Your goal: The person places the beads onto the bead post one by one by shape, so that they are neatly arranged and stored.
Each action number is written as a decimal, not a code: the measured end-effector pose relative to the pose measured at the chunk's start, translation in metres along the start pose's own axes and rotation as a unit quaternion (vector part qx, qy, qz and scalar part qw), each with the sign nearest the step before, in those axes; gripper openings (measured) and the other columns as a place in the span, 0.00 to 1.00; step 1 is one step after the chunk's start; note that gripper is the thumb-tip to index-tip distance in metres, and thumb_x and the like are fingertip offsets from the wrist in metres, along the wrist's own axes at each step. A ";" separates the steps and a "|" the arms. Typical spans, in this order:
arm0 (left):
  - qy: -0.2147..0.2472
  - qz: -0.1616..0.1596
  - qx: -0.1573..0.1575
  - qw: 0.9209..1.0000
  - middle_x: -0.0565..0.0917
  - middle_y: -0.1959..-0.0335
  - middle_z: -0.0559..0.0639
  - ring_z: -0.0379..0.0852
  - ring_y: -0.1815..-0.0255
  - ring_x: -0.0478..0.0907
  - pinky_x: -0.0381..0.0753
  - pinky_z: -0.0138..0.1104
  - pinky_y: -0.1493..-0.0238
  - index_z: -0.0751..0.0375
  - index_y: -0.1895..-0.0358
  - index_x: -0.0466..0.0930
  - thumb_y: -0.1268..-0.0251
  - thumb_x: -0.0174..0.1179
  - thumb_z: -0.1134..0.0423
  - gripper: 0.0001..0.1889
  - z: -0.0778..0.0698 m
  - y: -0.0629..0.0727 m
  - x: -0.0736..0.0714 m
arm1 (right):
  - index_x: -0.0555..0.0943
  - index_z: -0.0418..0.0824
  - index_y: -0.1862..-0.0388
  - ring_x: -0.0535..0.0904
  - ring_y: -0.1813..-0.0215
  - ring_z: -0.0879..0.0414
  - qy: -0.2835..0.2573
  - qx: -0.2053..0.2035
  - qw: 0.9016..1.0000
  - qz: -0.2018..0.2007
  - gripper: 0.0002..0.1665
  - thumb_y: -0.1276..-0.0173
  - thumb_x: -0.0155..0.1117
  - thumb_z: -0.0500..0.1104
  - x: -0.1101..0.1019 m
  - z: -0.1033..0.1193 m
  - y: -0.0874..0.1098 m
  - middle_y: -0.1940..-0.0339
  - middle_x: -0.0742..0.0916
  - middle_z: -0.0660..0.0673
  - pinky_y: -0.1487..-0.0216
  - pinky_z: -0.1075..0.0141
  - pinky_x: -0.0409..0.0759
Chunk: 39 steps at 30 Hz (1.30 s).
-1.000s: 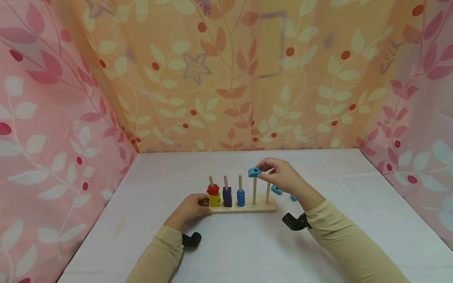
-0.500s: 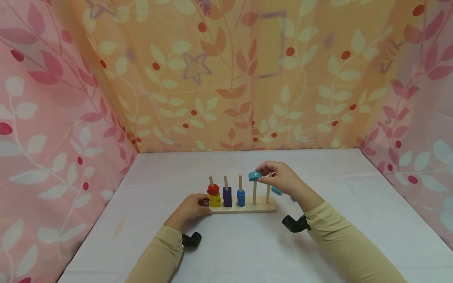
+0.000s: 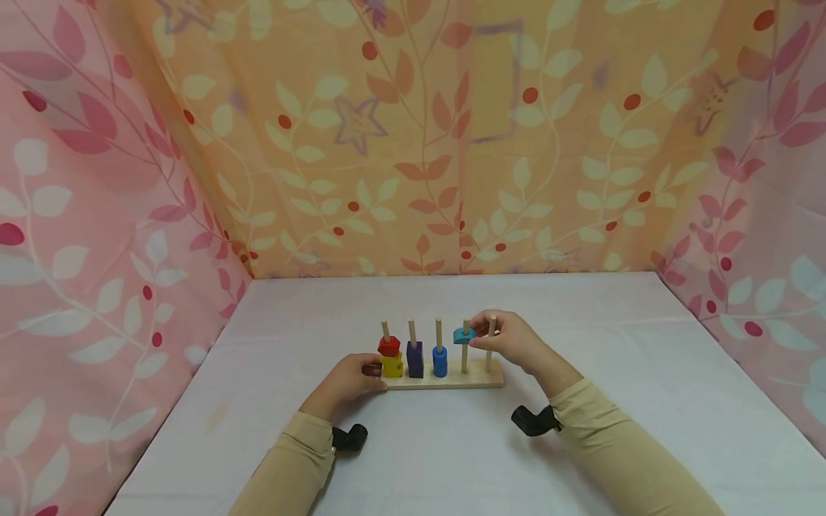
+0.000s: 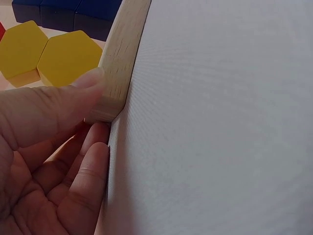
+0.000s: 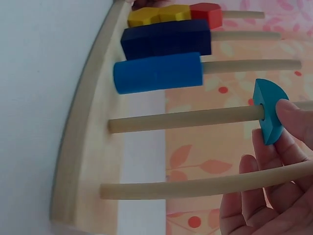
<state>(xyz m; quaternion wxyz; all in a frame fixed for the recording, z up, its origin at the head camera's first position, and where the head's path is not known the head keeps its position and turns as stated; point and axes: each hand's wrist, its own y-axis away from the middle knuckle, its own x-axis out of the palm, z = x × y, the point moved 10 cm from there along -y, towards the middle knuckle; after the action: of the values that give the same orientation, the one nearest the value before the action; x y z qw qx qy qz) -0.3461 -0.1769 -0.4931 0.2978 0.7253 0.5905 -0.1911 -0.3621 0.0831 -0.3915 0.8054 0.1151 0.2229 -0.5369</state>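
Observation:
A wooden peg stacker base (image 3: 445, 384) with several upright pegs stands on the table. My left hand (image 3: 351, 374) grips its left end, the thumb (image 4: 88, 83) pressing the wood beside two yellow hexagonal blocks (image 4: 68, 56). With thumb and fingertips, my right hand (image 3: 510, 338) pinches a teal half-round block (image 5: 270, 111), which is threaded on the upper part of the fourth peg (image 5: 186, 119). A red block (image 3: 388, 347) tops the yellow ones on the first peg. Dark blue square blocks (image 5: 166, 39) fill part of the second peg, blue round blocks (image 5: 159, 73) the third.
The fifth peg (image 5: 205, 188) stands bare right by my right fingers. Black wrist-camera mounts (image 3: 350, 438) hang below both sleeves. A white cloth covers the table (image 3: 426, 459), and floral curtains (image 3: 413, 143) close off the back and sides.
My right hand has lowered the teal block from the fourth peg's tip to a little way down it. Loose teal pieces behind that hand have gone out of sight. My left hand stays put.

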 end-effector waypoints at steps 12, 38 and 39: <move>-0.001 0.002 0.002 1.000 0.81 0.61 0.47 0.44 0.57 0.76 0.72 0.45 0.46 0.60 0.46 0.76 0.54 0.70 0.63 0.27 -0.001 0.001 -0.001 | 0.80 0.42 0.64 0.73 0.53 0.47 0.010 0.039 0.999 0.006 0.12 0.47 0.71 0.42 0.018 -0.037 -0.003 0.61 0.81 0.46 0.52 0.54 0.68; 0.001 0.005 -0.009 1.000 0.80 0.61 0.47 0.45 0.57 0.75 0.72 0.45 0.47 0.59 0.45 0.76 0.54 0.70 0.61 0.28 0.002 0.000 -0.001 | 0.81 0.42 0.63 0.76 0.60 0.55 0.040 0.077 0.996 0.031 0.13 0.50 0.71 0.37 0.034 -0.073 -0.004 0.67 0.83 0.49 0.57 0.62 0.74; 0.001 0.006 -0.008 1.000 0.80 0.61 0.47 0.45 0.57 0.75 0.72 0.45 0.47 0.59 0.45 0.75 0.54 0.70 0.61 0.28 0.002 0.000 0.000 | 0.81 0.42 0.63 0.77 0.58 0.54 0.044 0.076 0.996 0.035 0.14 0.50 0.72 0.37 0.032 -0.072 -0.003 0.66 0.84 0.49 0.55 0.60 0.74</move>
<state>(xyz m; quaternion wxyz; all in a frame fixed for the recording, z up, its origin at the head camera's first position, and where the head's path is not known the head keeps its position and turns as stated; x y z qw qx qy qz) -0.3462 -0.1785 -0.4943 0.3041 0.7265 0.5882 -0.1836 -0.3713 0.0866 -0.4700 0.8020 0.2068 0.2128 -0.5185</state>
